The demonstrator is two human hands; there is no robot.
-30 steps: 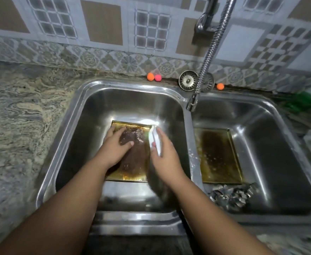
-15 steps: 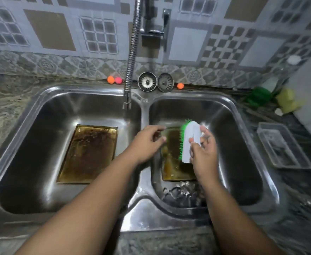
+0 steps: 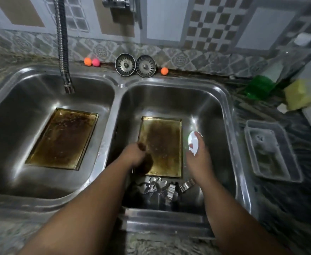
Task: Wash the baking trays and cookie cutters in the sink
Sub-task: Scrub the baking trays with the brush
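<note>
Grime coats the rectangular brass-coloured baking tray (image 3: 162, 144) lying flat on the floor of your steel sink's right basin (image 3: 215, 111). Your left hand (image 3: 132, 156) sits at the tray's near left corner, fingers curled over something dark and blurred; you cannot tell whether it grips anything. Your right hand (image 3: 197, 159) hovers just beside the tray's right edge, fingers wrapped round a white plastic scrubbing brush (image 3: 193, 140). Shiny metal cookie cutters (image 3: 160, 188) lie heaped against the tray's near edge, between your forearms. A second stained tray of the same kind (image 3: 62, 138) lies flat in the left basin (image 3: 13, 100), and the flexible steel faucet hose (image 3: 62, 43) hangs over that basin's far side. Two round metal strainers (image 3: 125, 64) lean on the tiled wall behind the divider, with small orange and pink balls (image 3: 87, 61) beside them. A clear plastic tub (image 3: 272, 153) sits on the counter to your right.
</note>
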